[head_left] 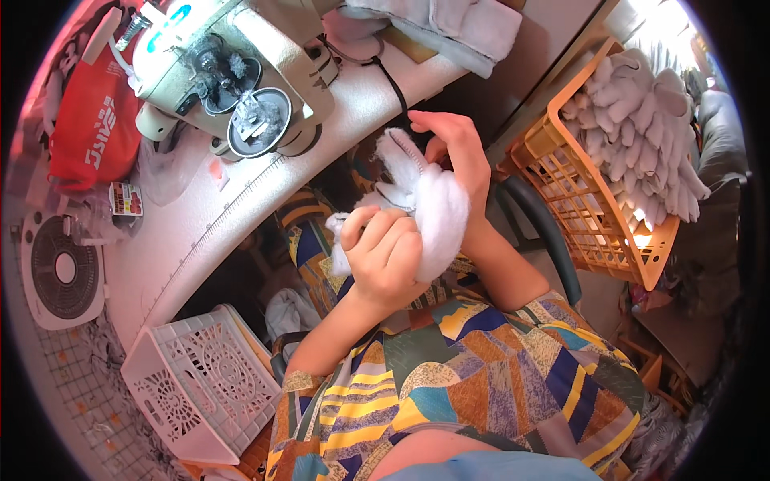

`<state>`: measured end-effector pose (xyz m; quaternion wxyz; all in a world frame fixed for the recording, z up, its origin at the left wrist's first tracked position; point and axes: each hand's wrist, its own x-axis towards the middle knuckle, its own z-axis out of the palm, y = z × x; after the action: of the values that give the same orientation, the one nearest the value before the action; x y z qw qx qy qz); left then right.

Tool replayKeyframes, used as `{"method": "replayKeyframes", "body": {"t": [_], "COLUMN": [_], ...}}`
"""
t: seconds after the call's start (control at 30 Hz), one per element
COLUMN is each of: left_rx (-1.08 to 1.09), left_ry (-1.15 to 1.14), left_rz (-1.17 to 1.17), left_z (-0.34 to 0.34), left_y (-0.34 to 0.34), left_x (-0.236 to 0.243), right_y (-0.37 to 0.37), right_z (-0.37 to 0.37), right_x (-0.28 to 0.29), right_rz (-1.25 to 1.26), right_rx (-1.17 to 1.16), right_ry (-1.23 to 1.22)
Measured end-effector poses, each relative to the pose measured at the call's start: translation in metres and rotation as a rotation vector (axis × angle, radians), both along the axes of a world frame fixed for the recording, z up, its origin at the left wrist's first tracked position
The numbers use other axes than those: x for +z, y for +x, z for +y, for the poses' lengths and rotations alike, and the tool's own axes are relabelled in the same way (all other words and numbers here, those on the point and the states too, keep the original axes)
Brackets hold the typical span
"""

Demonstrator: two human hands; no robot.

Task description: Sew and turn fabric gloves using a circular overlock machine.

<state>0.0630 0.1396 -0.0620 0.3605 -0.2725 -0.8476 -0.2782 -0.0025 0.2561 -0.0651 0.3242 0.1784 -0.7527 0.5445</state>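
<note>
Between my hands, above my lap, is a bunched white fleecy fabric piece [443, 216] with a stitched seam along its upper flap. My left hand [385, 252] is closed in a fist around its lower left part. Higher up and to the right, my right hand [461, 156] has its fingers bent over at the top, and the fleece lies against its thumb and palm. Part of the right hand's grip is hidden behind the fabric. Beyond the hands, at the upper left, stands a cream sewing machine [281, 60] with two round metal discs [258, 124] covered in lint.
An orange plastic basket [553, 172] full of pale plush pieces [634, 128] stands at right. White fleece [473, 32] lies on the white table [180, 232], which has a ruler edge. A red bag [92, 120], a fan [64, 268] and a white crate [204, 377] are at left.
</note>
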Motion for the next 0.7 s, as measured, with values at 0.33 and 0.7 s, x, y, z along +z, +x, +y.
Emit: {"method": "replayKeyframes", "body": {"t": [0.33, 0.7], "left_rx": [0.141, 0.115], "left_ry": [0.027, 0.145], "left_rz": [-0.214, -0.583], "left_z": [-0.047, -0.044], "left_y": [-0.036, -0.032], "left_x": [-0.004, -0.008], "right_y": [0.008, 0.017], "right_z": [0.017, 0.019], "right_x": [-0.024, -0.029], "right_rz": [-0.8, -0.877], "right_rx": [0.951, 1.301], "right_ry": [-0.61, -0.838]}}
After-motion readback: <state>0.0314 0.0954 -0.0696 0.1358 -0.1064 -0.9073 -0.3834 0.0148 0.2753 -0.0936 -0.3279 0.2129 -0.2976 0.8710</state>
